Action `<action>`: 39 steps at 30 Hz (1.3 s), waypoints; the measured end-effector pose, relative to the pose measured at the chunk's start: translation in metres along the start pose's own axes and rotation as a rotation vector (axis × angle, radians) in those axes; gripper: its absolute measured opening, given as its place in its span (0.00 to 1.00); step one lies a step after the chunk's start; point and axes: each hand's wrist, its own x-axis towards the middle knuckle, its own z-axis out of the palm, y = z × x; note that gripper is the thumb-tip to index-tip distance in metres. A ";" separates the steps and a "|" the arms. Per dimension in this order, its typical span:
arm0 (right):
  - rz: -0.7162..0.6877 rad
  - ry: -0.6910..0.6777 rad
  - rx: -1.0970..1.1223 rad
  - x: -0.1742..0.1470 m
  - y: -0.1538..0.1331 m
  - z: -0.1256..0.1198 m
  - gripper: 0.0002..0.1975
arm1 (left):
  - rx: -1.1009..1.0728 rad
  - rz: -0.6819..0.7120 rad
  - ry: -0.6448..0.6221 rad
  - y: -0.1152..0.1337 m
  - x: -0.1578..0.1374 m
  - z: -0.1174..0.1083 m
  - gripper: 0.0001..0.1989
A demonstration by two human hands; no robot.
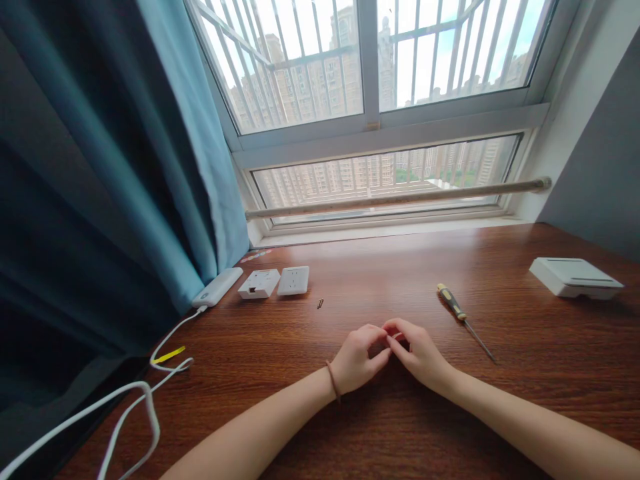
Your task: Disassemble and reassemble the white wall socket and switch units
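Note:
My left hand (357, 357), with a brown band (333, 381) round the wrist, rests over the dark wood table. Its thumb and fingers are loosely curved with a gap between them. From the right, my right hand (417, 347) meets it, and the fingertips of both touch. Its thumb and fingers are also curved round a gap. I see no object in either hand. Right of my hands lies a screwdriver (451, 302) with a yellow and dark handle, its shaft slanting towards me. Ahead on the left are two small brass-coloured pieces (320, 303), perhaps screws.
A white wall socket plate (293, 281) lies beside a white box-like part (259, 284). Farther left, a white power strip or power bank (218, 287) has a white cable (173, 330) and yellow strip (170, 355) near it. Another white box (576, 277) sits far right. A blue curtain (190, 167) borders the left.

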 end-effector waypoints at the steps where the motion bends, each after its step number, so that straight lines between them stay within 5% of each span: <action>1: 0.000 -0.001 0.000 0.000 0.001 0.000 0.07 | 0.009 0.002 -0.004 0.000 0.000 0.000 0.09; 8: -0.007 -0.012 -0.024 0.000 0.003 0.000 0.05 | 0.136 0.086 0.052 -0.012 0.002 -0.012 0.09; 13: 0.012 -0.003 -0.057 0.000 0.002 -0.001 0.06 | 0.355 -0.025 0.427 -0.050 0.017 -0.051 0.07; 18: 0.008 -0.007 -0.078 0.000 0.004 -0.001 0.05 | 0.478 -0.202 0.770 -0.105 0.017 -0.108 0.24; 20: 0.004 -0.011 -0.083 -0.001 0.005 -0.001 0.05 | 0.616 -0.379 0.859 -0.124 0.012 -0.121 0.32; 26: 0.000 -0.018 -0.095 -0.001 0.004 0.000 0.06 | 0.650 -0.573 0.823 -0.156 0.007 -0.128 0.43; 33: -0.019 -0.015 -0.102 -0.001 0.002 -0.001 0.06 | 0.739 -0.736 0.714 -0.161 0.016 -0.122 0.54; 39: -0.017 -0.005 -0.109 -0.002 0.004 -0.001 0.06 | 0.803 -0.805 0.650 -0.162 0.017 -0.121 0.53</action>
